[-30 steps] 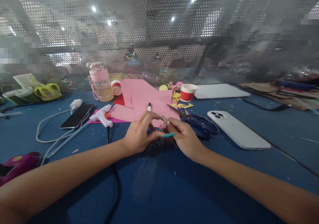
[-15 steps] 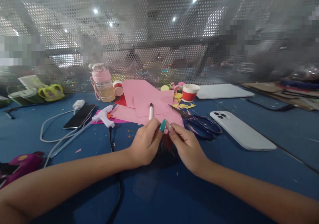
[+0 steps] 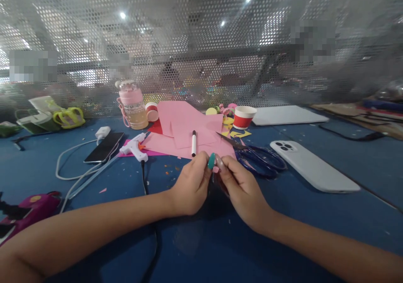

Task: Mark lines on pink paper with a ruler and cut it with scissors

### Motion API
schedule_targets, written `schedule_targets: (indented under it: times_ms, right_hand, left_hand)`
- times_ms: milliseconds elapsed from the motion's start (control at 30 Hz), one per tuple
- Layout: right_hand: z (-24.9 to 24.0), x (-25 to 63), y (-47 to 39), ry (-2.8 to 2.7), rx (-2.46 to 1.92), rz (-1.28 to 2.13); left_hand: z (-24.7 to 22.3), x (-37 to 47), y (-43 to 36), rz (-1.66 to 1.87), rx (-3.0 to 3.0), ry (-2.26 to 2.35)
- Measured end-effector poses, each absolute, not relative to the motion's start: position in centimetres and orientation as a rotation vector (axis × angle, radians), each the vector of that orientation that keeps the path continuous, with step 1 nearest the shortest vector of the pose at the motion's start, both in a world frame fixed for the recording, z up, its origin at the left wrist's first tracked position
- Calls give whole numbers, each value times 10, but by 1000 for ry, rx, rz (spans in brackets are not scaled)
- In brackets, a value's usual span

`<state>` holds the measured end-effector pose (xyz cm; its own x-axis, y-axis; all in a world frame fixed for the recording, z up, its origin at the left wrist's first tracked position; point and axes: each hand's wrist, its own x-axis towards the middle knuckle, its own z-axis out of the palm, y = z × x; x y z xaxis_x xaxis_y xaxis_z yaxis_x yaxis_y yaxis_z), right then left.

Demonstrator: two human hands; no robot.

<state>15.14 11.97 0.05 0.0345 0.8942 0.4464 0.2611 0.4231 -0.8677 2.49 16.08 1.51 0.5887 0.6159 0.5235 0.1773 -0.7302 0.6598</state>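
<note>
My left hand [image 3: 192,185] and my right hand [image 3: 244,187] meet at the fingertips, both closed in a pinch. Between them a small pink piece [image 3: 215,169], seemingly paper, shows just under the thumbs; most of it is hidden by the fingers. Just beyond my left hand a white marker with black ends [image 3: 193,144] lies on pink paper sheets [image 3: 176,119]. Dark blue-handled scissors [image 3: 261,160] rest to the right of my right hand, their blades over the paper's edge.
A white glue gun [image 3: 134,146], black phone [image 3: 105,147] and cables lie left, with a pink-lidded bottle [image 3: 132,106] behind. Right are a white phone [image 3: 311,165], a red-and-white paper cup [image 3: 244,117] and a closed white laptop-like slab [image 3: 289,115]. A perforated metal screen [image 3: 195,43] stands behind.
The view has shifted slightly, so things appear a little further right. My fingers have turned the small piece slightly; reddish-brown strands seen below my hands before are now mostly hidden.
</note>
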Motion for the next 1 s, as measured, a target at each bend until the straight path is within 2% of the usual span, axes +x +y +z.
schedule_targets:
  times_ms: [433,633,833,1000]
  right_hand:
    - [-2,148,116,-1526,-1111,481]
    - [8,163,126,-1703,-1082,140]
    - [5,171,133,-1850,-1034,-134]
    - [5,174,136,-1926,-945,-170]
  left_hand:
    - [16,25,159,1014,2215,532]
    - [9,24,168,1144,2212,623]
    - [7,24,172,1115,2290,688]
    - [10,24,173,1093,2321,567]
